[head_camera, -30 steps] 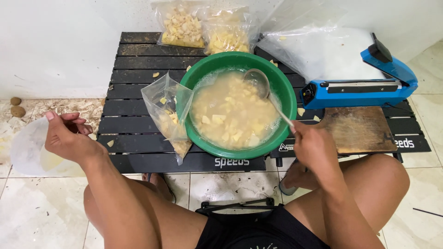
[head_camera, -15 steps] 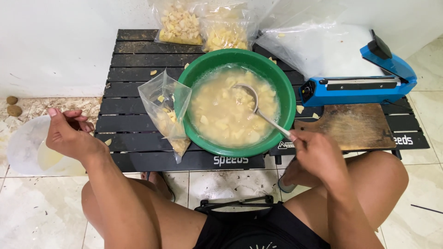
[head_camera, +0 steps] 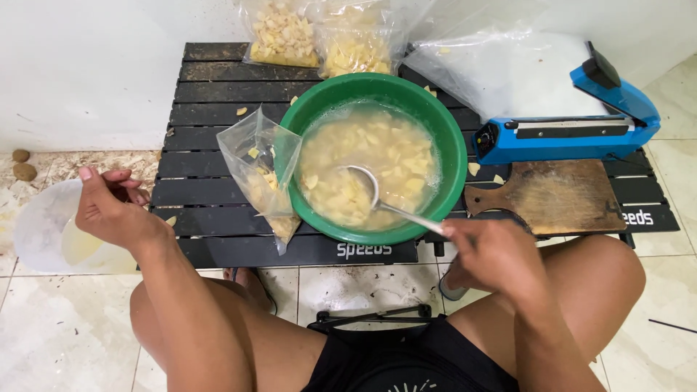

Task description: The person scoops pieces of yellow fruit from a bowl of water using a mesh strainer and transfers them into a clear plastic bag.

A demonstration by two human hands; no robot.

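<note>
Spoon (head_camera: pixel 377 199) of shiny metal sits with its round end down in the green bowl (head_camera: pixel 450 152), and the right hand (head_camera: pixel 497 254) is closed tight on its thin handle just past the near rim of the bowl. That bowl is big, round and smooth plastic, and it is full of cloudy water with lots of pale yellow chunks (head_camera: pixel 363 156) floating in it. It stands in the middle of a low black table (head_camera: pixel 210 94) made of flat slats.

A thin see-through bag (head_camera: pixel 261 174) leans on the left side of the bowl, touching it, open at the top, with a few yellow bits inside. Two more clear bags (head_camera: pixel 319 36), stuffed with the same yellow chunks, lie behind the bowl. To the right of the bowl is a blue sealer (head_camera: pixel 566 134) with a long bar, and a flat brown wooden board (head_camera: pixel 559 196) lies in front of it. A big crinkly clear sheet (head_camera: pixel 501 72) is behind the sealer.

The left hand (head_camera: pixel 112 210) is well left of the bowl, off the table edge, fingers loosely curled and holding nothing. Under it on the tile floor is a round white tub (head_camera: pixel 43 232)
</note>
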